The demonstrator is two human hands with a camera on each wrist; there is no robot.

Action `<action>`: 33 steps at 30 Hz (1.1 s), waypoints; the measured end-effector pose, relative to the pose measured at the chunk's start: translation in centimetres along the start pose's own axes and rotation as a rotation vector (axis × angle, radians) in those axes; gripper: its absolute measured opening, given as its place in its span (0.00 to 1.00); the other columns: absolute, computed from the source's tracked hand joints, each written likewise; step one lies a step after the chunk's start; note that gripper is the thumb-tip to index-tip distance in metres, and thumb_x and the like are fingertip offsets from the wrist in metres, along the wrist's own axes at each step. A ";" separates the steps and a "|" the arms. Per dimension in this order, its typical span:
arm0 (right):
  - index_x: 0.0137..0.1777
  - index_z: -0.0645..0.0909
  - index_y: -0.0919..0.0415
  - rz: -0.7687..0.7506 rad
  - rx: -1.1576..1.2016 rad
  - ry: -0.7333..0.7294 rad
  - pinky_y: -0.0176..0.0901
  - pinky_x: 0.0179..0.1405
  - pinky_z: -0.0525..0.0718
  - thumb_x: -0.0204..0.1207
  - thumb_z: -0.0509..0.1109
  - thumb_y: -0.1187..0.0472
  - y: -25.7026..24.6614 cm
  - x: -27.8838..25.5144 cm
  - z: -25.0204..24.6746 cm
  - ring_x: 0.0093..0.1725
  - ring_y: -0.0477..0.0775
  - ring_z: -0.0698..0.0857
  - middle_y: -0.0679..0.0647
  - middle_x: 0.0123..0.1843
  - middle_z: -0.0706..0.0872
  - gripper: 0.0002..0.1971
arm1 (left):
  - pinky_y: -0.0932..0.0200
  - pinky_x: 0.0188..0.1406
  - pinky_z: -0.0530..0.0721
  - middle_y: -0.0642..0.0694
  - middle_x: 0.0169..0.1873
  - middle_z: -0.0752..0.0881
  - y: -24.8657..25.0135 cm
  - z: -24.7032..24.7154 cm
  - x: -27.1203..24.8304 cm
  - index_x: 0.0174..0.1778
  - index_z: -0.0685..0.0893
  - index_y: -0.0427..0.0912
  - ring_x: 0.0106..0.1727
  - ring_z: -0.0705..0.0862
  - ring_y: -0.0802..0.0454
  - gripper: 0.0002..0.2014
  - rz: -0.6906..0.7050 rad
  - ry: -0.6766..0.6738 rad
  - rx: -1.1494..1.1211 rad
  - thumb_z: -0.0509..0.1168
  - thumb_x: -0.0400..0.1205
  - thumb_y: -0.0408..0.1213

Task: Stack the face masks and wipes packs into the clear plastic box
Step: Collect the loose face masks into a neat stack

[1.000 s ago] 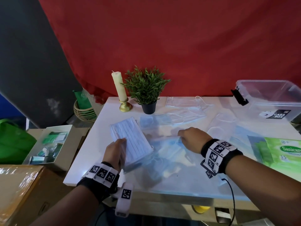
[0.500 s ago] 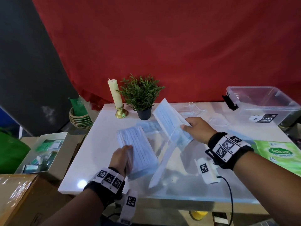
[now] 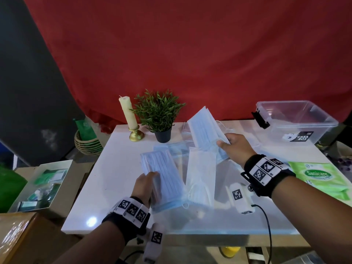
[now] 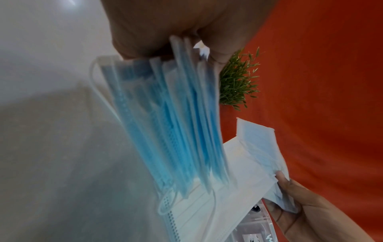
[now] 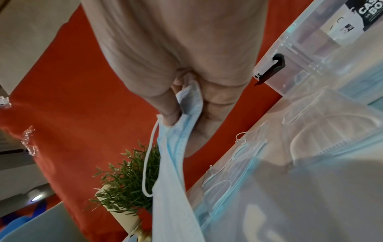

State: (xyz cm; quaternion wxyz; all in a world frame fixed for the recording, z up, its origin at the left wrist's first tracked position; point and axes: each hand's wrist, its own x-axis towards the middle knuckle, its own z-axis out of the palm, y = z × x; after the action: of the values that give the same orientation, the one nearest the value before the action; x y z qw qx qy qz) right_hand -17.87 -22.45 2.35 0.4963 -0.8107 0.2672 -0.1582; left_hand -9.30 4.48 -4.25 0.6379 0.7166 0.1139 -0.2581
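Note:
My left hand (image 3: pixel 147 184) grips a thick stack of blue face masks (image 3: pixel 162 180) above the white table (image 3: pixel 114 178); the same stack (image 4: pixel 165 122) fans out in the left wrist view. My right hand (image 3: pixel 231 147) pinches a few masks (image 3: pixel 204 128) lifted and tilted, with one white mask (image 3: pixel 201 178) hanging down from them. In the right wrist view the thumb and fingers clamp the mask edges (image 5: pixel 182 131). The clear plastic box (image 3: pixel 297 121) stands at the back right. A green wipes pack (image 3: pixel 320 176) lies at the right edge.
A candle (image 3: pixel 128 115) on a brass holder and a potted plant (image 3: pixel 160 115) stand at the back of the table. More masks in clear wrap (image 3: pixel 171 149) lie mid-table. A cardboard box (image 3: pixel 38 185) and a basket (image 3: pixel 87 143) sit left of the table.
My right hand picked masks up off the table and raised them towards the back right. The left hand kept hold of its stack and lifted it slightly.

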 end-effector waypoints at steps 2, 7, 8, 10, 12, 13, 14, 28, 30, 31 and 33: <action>0.46 0.86 0.68 0.049 0.031 0.026 0.51 0.39 0.85 0.77 0.73 0.62 0.3 0.1 -0.2 0.37 0.58 0.84 0.59 0.39 0.85 0.07 | 0.57 0.31 0.77 0.39 0.35 0.81 -0.1 0.0 -0.1 0.48 0.80 0.34 0.33 0.81 0.42 0.10 -0.006 -0.009 0.014 0.65 0.83 0.40; 0.58 0.82 0.65 0.322 0.060 0.004 0.46 0.41 0.86 0.72 0.78 0.64 2.8 -0.6 -0.9 0.46 0.56 0.84 0.57 0.49 0.82 0.16 | 0.55 0.32 0.74 0.39 0.31 0.77 -0.5 -0.1 -0.2 0.42 0.78 0.34 0.29 0.77 0.45 0.11 -0.034 -0.010 0.001 0.66 0.82 0.40; 0.62 0.82 0.66 0.359 0.024 -0.004 0.45 0.43 0.85 0.71 0.79 0.65 3.7 -0.6 -1.1 0.47 0.56 0.84 0.56 0.50 0.83 0.20 | 0.53 0.34 0.75 0.38 0.32 0.78 -0.5 -0.1 -0.1 0.44 0.78 0.34 0.31 0.79 0.44 0.12 -0.041 -0.007 -0.011 0.67 0.81 0.41; 0.62 0.84 0.65 0.367 -0.149 -0.016 0.42 0.46 0.80 0.69 0.80 0.67 5.5 -0.9 -1.9 0.48 0.55 0.83 0.56 0.52 0.86 0.21 | 0.53 0.34 0.75 0.38 0.32 0.77 -0.5 -0.2 -0.2 0.43 0.78 0.34 0.31 0.79 0.43 0.13 -0.040 0.000 -0.011 0.68 0.81 0.41; 0.61 0.84 0.62 0.357 -0.300 0.006 0.40 0.47 0.78 0.67 0.79 0.68 6.8 -1.3 -2.8 0.50 0.56 0.82 0.59 0.57 0.86 0.21 | 0.57 0.28 0.73 0.41 0.29 0.75 -0.6 -0.1 0.1 0.39 0.76 0.36 0.27 0.76 0.44 0.12 -0.034 0.007 -0.002 0.67 0.82 0.40; 0.60 0.84 0.61 0.352 -0.335 0.018 0.40 0.46 0.77 0.68 0.77 0.69 7.1 -1.5 -3.3 0.49 0.57 0.82 0.60 0.57 0.86 0.19 | 0.58 0.27 0.72 0.41 0.28 0.75 -0.6 0.0 0.1 0.37 0.75 0.36 0.26 0.75 0.45 0.12 -0.033 0.003 0.004 0.67 0.82 0.39; 0.57 0.84 0.61 0.345 -0.350 0.036 0.40 0.45 0.78 0.69 0.74 0.70 7.2 -1.7 -3.7 0.48 0.58 0.83 0.60 0.54 0.86 0.16 | 0.58 0.27 0.72 0.41 0.28 0.74 -0.5 0.1 0.0 0.37 0.75 0.37 0.26 0.75 0.45 0.13 -0.037 -0.003 0.009 0.66 0.82 0.39; 0.43 0.86 0.62 0.120 0.304 0.079 0.49 0.38 0.83 0.76 0.68 0.73 -0.8 -2.8 -1.5 0.38 0.57 0.83 0.59 0.41 0.86 0.07 | 0.63 0.22 0.69 0.46 0.19 0.72 -0.2 5.4 -1.1 0.26 0.74 0.40 0.19 0.71 0.50 0.19 -0.056 -0.110 -0.060 0.67 0.83 0.40; 0.44 0.86 0.61 0.135 0.367 0.052 0.56 0.44 0.86 0.77 0.68 0.73 -1.4 -3.0 -0.1 0.42 0.60 0.87 0.61 0.45 0.89 0.08 | 0.67 0.15 0.60 0.49 0.10 0.65 0.6 6.0 -1.4 0.20 0.67 0.43 0.10 0.64 0.53 0.25 -0.031 -0.131 -0.069 0.64 0.85 0.38; 0.45 0.87 0.60 0.151 0.386 0.039 0.59 0.48 0.87 0.77 0.69 0.72 -1.6 -3.0 0.5 0.45 0.62 0.88 0.63 0.47 0.90 0.08 | 0.66 0.15 0.60 0.50 0.09 0.65 1.1 6.3 -1.4 0.21 0.66 0.43 0.10 0.63 0.53 0.25 -0.023 -0.138 -0.069 0.64 0.85 0.37; 0.47 0.87 0.60 0.192 0.416 0.016 0.63 0.52 0.87 0.77 0.69 0.72 -1.8 -3.2 1.9 0.47 0.64 0.89 0.64 0.50 0.90 0.08 | 0.62 0.20 0.62 0.50 0.12 0.68 1.8 6.5 -1.6 0.24 0.68 0.43 0.14 0.66 0.53 0.22 -0.027 -0.134 -0.076 0.63 0.85 0.38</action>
State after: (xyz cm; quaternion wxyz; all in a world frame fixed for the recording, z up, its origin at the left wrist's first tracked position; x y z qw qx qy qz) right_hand -18.93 -18.51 3.12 0.6635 -0.6604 0.3087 -0.1683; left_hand -11.17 -1.93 -2.21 0.6675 0.6712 0.0903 -0.3096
